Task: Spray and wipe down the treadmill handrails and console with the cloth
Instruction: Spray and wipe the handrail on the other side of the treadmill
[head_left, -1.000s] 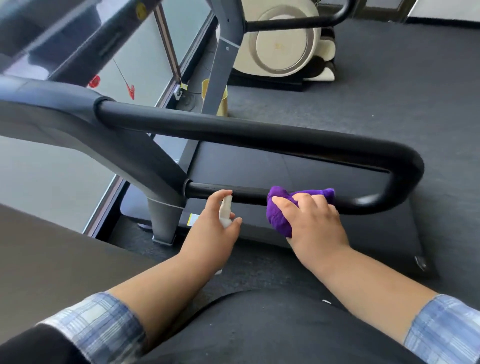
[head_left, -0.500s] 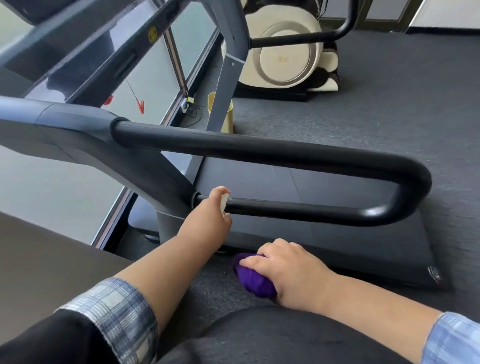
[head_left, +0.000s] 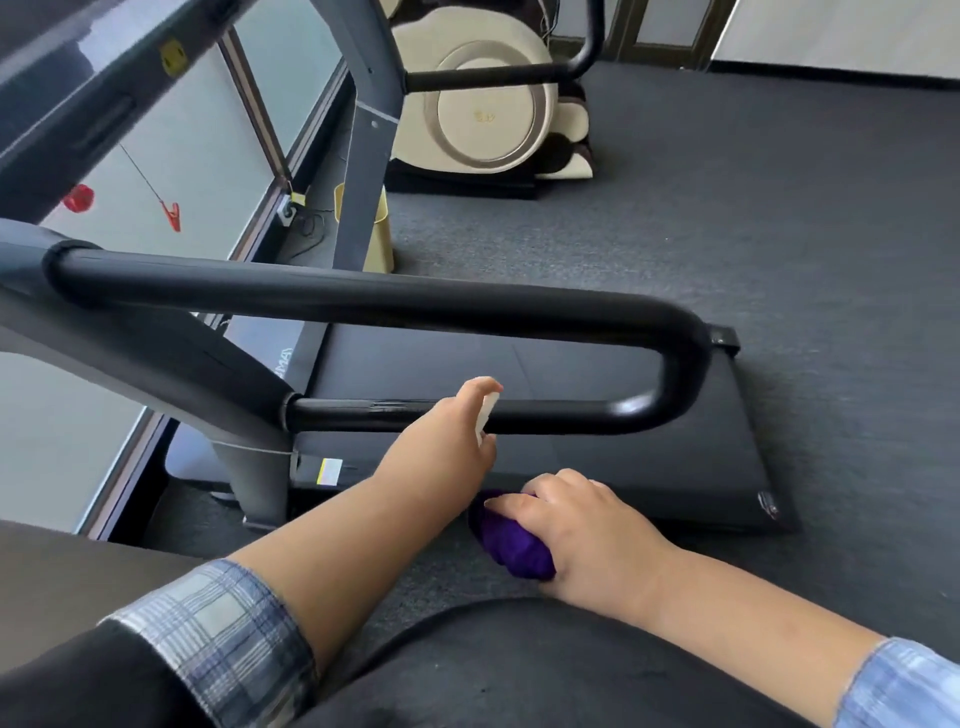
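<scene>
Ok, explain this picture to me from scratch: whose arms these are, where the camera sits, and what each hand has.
There is no robot here. The camera is worn on a person's head and looks forward and down, so the two arms coming in from the bottom are that person's own. The left hand grips a small white spray bottle, held up against the lower bar of a treadmill's black handrail, a loop with a thicker upper bar. The right hand holds a bunched purple cloth lower down, off the rail, near the edge of the treadmill deck. Around it is dark carpet, a cream-coloured machine further back, and a window on the left.
</scene>
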